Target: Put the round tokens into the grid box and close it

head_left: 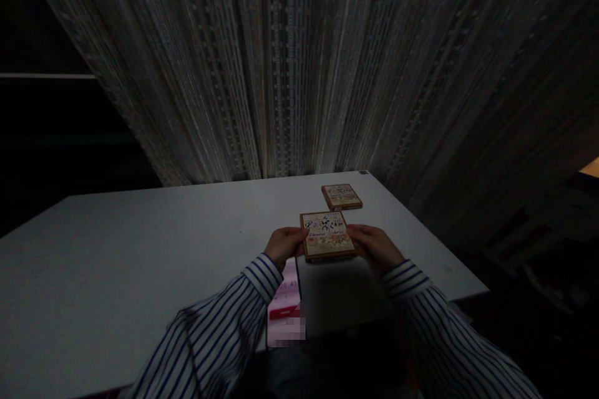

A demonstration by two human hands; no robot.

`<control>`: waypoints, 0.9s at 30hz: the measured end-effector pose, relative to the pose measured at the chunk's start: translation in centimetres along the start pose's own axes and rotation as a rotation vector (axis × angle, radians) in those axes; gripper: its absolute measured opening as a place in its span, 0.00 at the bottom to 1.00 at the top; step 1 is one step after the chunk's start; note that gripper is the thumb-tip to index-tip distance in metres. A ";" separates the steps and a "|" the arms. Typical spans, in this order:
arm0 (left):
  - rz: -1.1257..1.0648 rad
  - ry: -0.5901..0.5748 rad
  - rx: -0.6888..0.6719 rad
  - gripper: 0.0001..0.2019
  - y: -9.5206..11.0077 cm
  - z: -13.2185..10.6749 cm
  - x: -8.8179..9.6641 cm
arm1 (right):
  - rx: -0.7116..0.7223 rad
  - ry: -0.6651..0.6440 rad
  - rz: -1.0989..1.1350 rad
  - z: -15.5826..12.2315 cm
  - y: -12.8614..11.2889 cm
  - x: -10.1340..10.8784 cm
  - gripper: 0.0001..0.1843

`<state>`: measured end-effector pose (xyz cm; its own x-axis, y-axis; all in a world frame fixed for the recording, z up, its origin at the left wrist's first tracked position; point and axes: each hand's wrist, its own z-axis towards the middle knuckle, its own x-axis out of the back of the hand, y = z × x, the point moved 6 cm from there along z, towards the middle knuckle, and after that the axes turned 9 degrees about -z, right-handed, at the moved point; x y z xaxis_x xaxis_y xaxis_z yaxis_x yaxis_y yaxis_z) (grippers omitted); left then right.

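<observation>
Between my two hands is a flat Chinese chess box (329, 236), its printed lid facing up. My left hand (285, 244) grips the box's left edge, thumb on top. On the opposite edge, my right hand (374, 245) is closed in the same way. The fingers beneath the box are hidden. A second box (342, 196) with a similar printed lid lies on the table just beyond the held one. Below my left hand, partly covered by my sleeve, lies a phone (285, 299) with a lit pink screen.
The white table (154, 262) extends far to the left; its right edge slants down past my right arm. Behind it hangs a patterned string curtain (281, 75). The surroundings are dark, with a pale orange surface (591, 167) at the far right.
</observation>
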<state>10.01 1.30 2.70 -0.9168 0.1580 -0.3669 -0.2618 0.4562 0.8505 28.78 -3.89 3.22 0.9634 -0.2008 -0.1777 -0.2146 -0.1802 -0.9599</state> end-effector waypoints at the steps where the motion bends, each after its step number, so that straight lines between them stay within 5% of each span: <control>1: 0.024 0.034 -0.009 0.07 -0.2 0.3 -0.2 | -0.003 0.007 -0.008 0.0 0.0 0.6 0.10; 16: 0.219 0.002 0.012 0.12 -2.5 3.3 -6.0 | -0.070 0.072 -0.155 0.9 -0.4 7.4 0.07; 27: 0.485 0.011 0.001 0.15 -3.5 5.9 -8.4 | -0.064 0.070 -0.433 4.2 -0.2 11.7 0.12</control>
<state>20.38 3.52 0.62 -0.9363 0.3430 0.0758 0.1967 0.3334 0.9220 40.80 -2.19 0.40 0.9538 -0.1581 0.2554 0.1950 -0.3210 -0.9268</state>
